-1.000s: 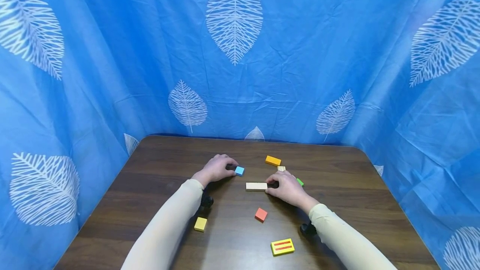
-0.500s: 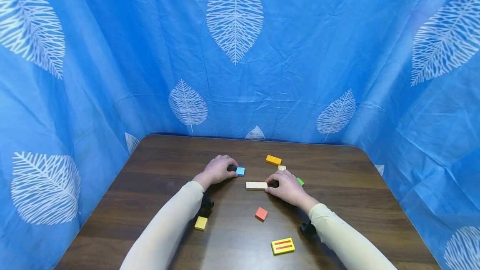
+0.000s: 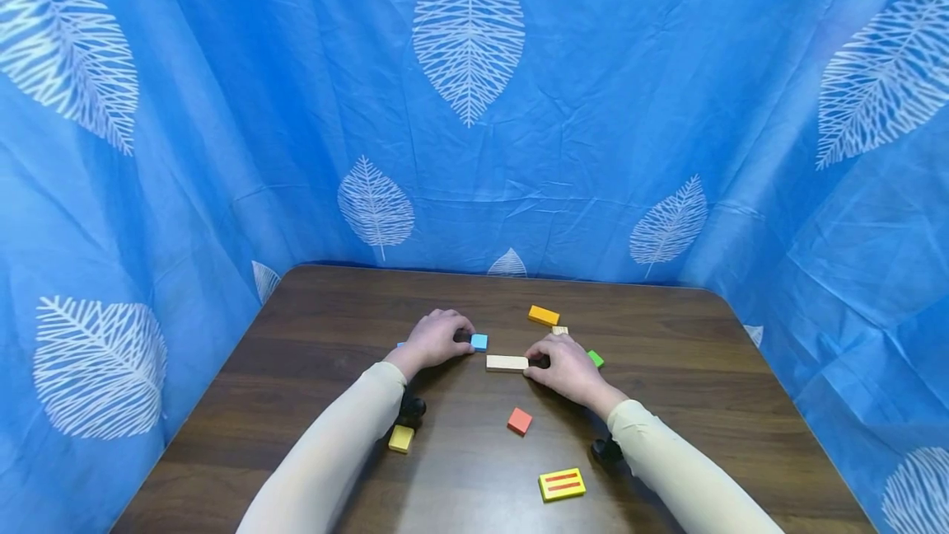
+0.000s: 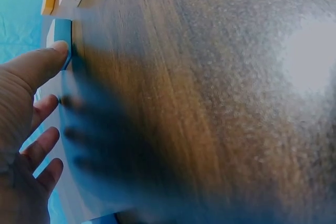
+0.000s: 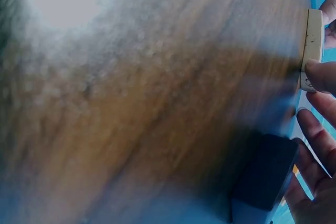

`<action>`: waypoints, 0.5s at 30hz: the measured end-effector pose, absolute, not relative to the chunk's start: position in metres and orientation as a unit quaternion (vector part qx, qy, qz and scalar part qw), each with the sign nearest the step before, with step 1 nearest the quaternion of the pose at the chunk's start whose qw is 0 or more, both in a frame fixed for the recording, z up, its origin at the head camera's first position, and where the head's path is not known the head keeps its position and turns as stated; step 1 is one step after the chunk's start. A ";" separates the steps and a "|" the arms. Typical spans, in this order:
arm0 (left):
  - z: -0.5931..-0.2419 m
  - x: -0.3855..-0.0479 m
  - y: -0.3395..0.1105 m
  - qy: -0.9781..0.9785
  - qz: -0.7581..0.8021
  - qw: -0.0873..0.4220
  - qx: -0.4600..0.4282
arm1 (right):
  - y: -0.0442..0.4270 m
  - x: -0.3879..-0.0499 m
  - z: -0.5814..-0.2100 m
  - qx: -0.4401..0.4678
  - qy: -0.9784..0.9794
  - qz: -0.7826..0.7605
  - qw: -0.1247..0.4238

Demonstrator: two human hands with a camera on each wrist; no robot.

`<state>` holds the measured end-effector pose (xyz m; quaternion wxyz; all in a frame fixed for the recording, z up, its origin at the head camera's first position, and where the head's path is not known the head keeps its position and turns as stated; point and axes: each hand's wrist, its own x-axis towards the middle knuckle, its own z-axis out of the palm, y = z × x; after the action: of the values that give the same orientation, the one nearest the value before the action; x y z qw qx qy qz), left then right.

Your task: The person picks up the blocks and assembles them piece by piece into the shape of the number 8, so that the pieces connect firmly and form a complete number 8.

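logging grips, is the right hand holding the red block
No, the right hand pinches the cream block; the red block lies apart.

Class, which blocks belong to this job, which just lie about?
In hand:
light blue block, left hand
long pale block, right hand

Apparently lying about:
orange block
green block
red block
plain yellow block
striped yellow block
small pale block
blue block, mostly hidden

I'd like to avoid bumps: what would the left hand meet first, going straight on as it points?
Beyond the light blue block it holds, the left hand would probably meet the cream block; depth is unclear, so it might pass that and reach the right hand.
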<state>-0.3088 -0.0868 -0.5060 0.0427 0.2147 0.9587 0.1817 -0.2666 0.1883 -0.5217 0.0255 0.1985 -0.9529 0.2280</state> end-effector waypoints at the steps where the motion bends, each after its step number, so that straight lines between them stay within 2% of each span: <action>1: -0.506 -0.308 -0.087 0.959 0.182 0.043 0.214 | 0.188 -0.267 -0.522 0.197 -0.953 0.227 0.026; 15: -0.504 -0.306 -0.086 0.958 0.191 0.046 0.209 | 0.184 -0.270 -0.520 0.197 -0.954 0.222 0.027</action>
<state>-0.3057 -0.0861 -0.5042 0.0465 0.2089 0.9580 0.1907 -0.2698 0.1838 -0.5203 0.0273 0.1969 -0.9545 0.2224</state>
